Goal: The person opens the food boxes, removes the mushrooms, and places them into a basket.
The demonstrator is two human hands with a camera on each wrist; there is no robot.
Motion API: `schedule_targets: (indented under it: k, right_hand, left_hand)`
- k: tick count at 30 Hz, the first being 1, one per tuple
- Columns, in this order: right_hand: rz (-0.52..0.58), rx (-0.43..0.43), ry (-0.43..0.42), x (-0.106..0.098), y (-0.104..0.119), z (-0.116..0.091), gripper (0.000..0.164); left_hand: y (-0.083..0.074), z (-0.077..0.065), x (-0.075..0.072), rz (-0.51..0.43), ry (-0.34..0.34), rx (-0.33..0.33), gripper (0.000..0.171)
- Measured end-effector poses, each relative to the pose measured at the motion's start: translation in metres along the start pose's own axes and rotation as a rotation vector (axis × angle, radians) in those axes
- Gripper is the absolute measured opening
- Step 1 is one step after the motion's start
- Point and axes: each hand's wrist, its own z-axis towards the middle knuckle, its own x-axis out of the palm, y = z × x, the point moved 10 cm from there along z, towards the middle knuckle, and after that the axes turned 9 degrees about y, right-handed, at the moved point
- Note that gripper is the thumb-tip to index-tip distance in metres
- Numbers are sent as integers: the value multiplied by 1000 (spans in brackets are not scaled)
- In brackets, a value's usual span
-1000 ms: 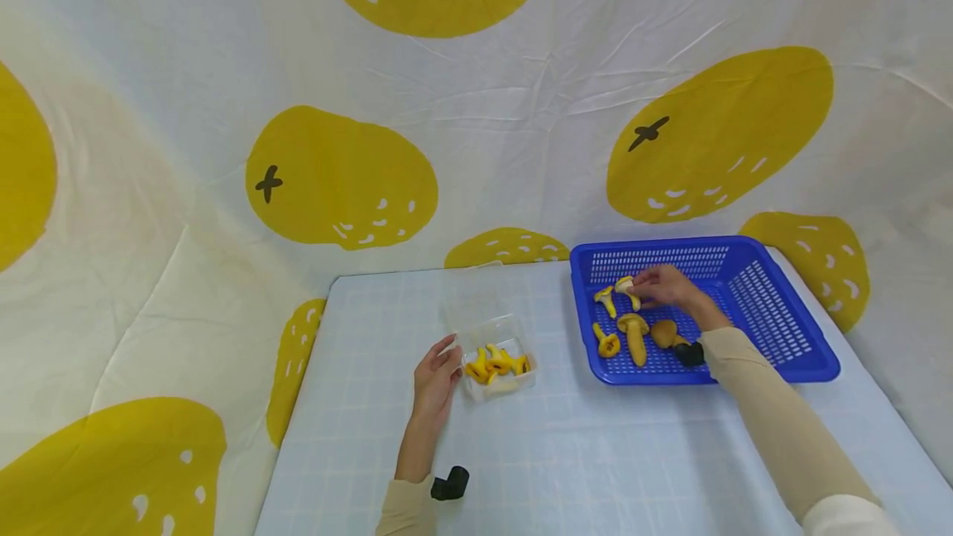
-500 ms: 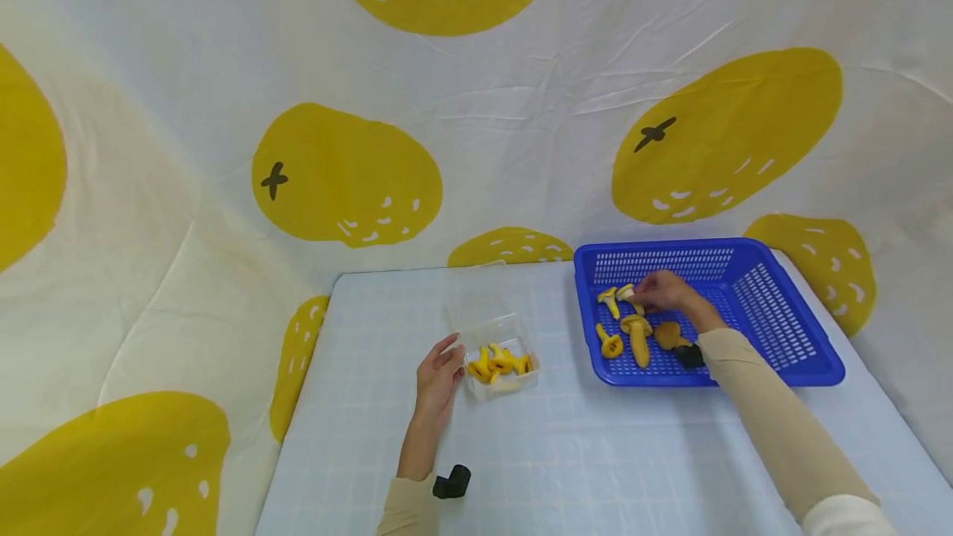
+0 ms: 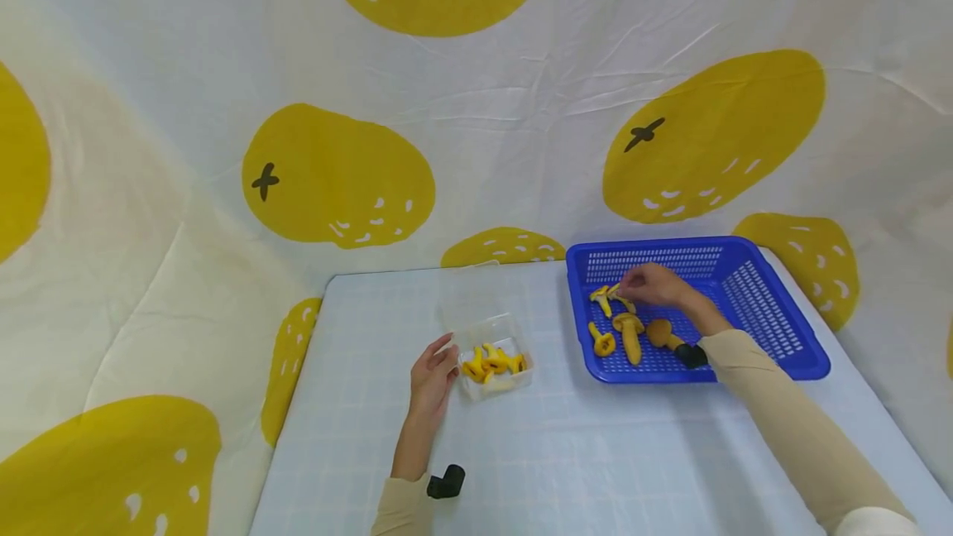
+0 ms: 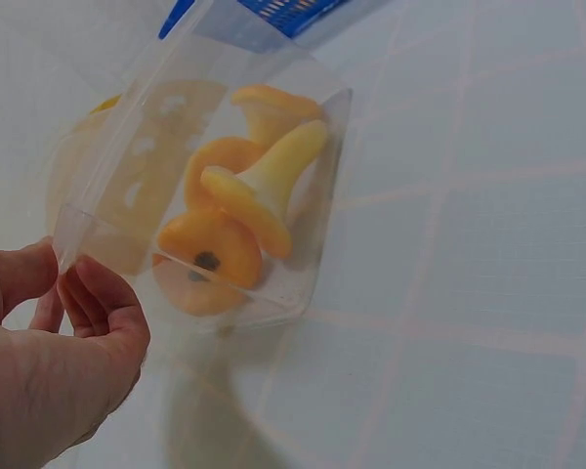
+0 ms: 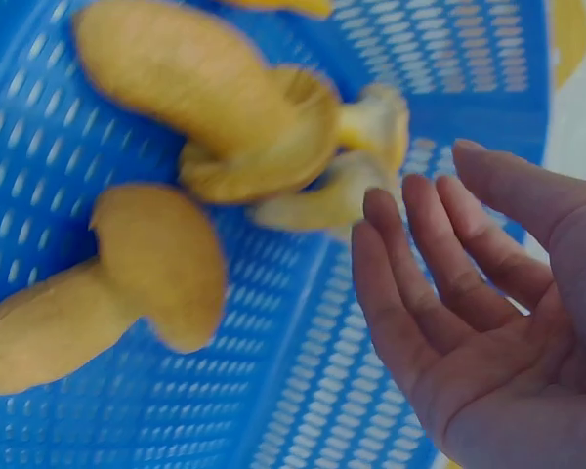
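Note:
My left hand [image 3: 432, 379] pinches the near-left edge of a clear plastic box [image 4: 317, 264] between thumb and fingers. Several yellow chanterelle mushrooms [image 3: 493, 362] lie inside the box. Over the left part of a blue plastic basket [image 3: 807, 370] is my right hand [image 3: 653, 284]. Its fingers are loosely bent and apart, with nothing between them in the right wrist view. A chanterelle [image 5: 352, 186] lies right by the fingertips. Two brown mushrooms, one with a thick stem [image 3: 633, 347] and one with a rounded cap [image 5: 166, 264], lie nearer the basket's front.
Another chanterelle [image 3: 601, 342] rests at the basket's left side. The box's clear lid [image 3: 472, 300] is folded back behind it. A pale checked cloth [image 3: 357, 370] covers the table, and a fruit-print curtain [image 3: 484, 147] hangs at the back. Each wrist carries a black camera [image 3: 447, 482].
My right fingers, earlier at a chanterelle in the basket, have let it go and lifted slightly. The chanterelle lies beside another. My left hand stays at the box.

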Motion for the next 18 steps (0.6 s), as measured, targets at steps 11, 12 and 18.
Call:
schedule_targets:
  k: [11,12,18]
  right_hand:
    - [97,-97,29,10,52,1,23]
    - [98,-110,30,11,55,2,23]
    - [113,-176,44,22,72,10,20]
  left_hand:
    - [-1,0,-1,9,5,-4,45]
    - [-1,0,-1,13,5,-9,45]
    - [0,-1,0,21,8,-19,45]
